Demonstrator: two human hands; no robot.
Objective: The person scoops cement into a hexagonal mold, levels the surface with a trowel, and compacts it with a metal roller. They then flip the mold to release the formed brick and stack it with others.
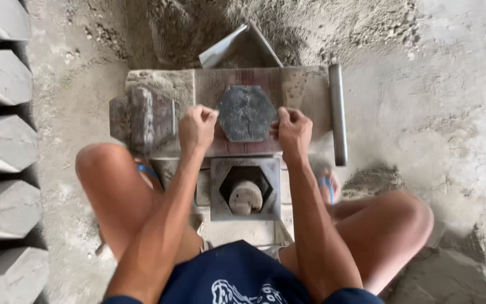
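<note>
Head camera, looking straight down at a seated person's two bare hands. The left hand [197, 127] is curled into a loose fist, fingers folded under, pressed against the left edge of a dark hexagonal block [246, 113]. The right hand [293, 129] is curled the same way against the block's right edge, so the block sits pinched between both hands. Whether the fingertips hook under the block cannot be told.

The hexagonal block lies flat on a worn wooden board [302, 90] dusted with grey grit, at about its middle. Just below the board, between the person's forearms, a square metal mould [218, 188] shows a hexagonal opening with a round pale plunger [246, 197] inside it. A grey metal pipe handle [338, 112] runs along the board's right edge. A lump of grey mix [144, 115] rests on the board's left end. Beyond the board, a bent metal scoop [226, 50] lies in a heap of sand [333, 25].

Bare knees flank the mould. Along the far left, finished grey hexagonal blocks [1, 143] stand in a row on the dusty floor.
</note>
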